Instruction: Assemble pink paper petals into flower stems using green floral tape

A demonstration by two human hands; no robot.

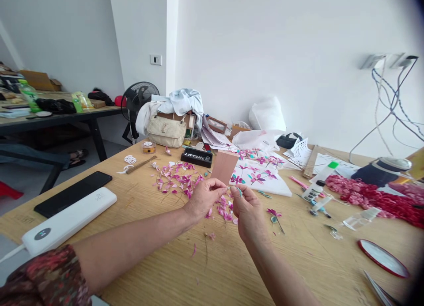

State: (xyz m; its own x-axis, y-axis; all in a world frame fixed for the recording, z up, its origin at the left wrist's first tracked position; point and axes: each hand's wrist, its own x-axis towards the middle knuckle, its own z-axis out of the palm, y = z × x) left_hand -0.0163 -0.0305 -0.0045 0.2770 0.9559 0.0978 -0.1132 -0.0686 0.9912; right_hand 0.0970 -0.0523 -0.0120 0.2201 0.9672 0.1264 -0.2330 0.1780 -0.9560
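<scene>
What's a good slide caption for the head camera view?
Left hand beside right hand, which holds a teal piece, near scattered pink petals.

The beige handbag [172, 136] bears an interlaced emblem that looks like the letters Y, S and L. The dark display and grey mark on the white power bank [71, 220], the pale lettering on the black box [196, 157] and the print on the black-capped bottle [312, 191] are too small or blurred to read.

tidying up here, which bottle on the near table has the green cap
The green-capped bottle is just behind the black-capped bottle; no green shows on that one's cap or on the clear bottle.
</scene>
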